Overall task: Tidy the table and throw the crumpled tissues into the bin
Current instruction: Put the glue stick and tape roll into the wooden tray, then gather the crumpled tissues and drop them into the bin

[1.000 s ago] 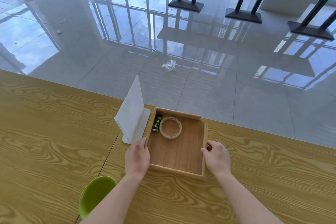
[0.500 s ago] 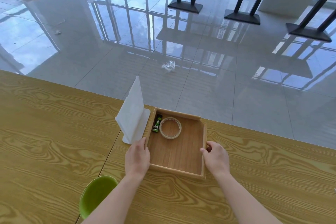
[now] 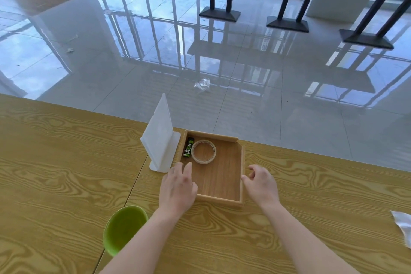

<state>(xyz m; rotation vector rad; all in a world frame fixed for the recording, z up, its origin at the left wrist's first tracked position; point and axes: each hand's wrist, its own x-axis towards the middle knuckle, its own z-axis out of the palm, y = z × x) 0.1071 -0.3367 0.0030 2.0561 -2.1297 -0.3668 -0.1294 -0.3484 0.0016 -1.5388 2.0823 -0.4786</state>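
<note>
A shallow wooden tray [image 3: 242, 162] sits on the wooden table [image 3: 55, 162] near its far edge. It holds a roll of clear tape [image 3: 203, 151] and a small black-and-green tube [image 3: 188, 150] at the back left. My left hand [image 3: 178, 187] lies over the tray's front left corner with its fingers loosely spread. Just outside the tray's right wall is my right hand [image 3: 260, 184], fingers curled and apart, holding nothing. A crumpled white tissue [image 3: 403, 228] lies at the right edge of the view. No bin is in sight.
A white upright stand [image 3: 160, 140] rises just left of the tray. A green bowl [image 3: 124, 230] is by my left forearm. Beyond the table's far edge lies a glossy tiled floor with a scrap of clear plastic [image 3: 202, 84] and black table bases [image 3: 219, 14].
Both hands have loosened from the tray's sides; my right hand has lifted slightly off the right wall. The view has pulled back, and the tissue at the right now shows.
</note>
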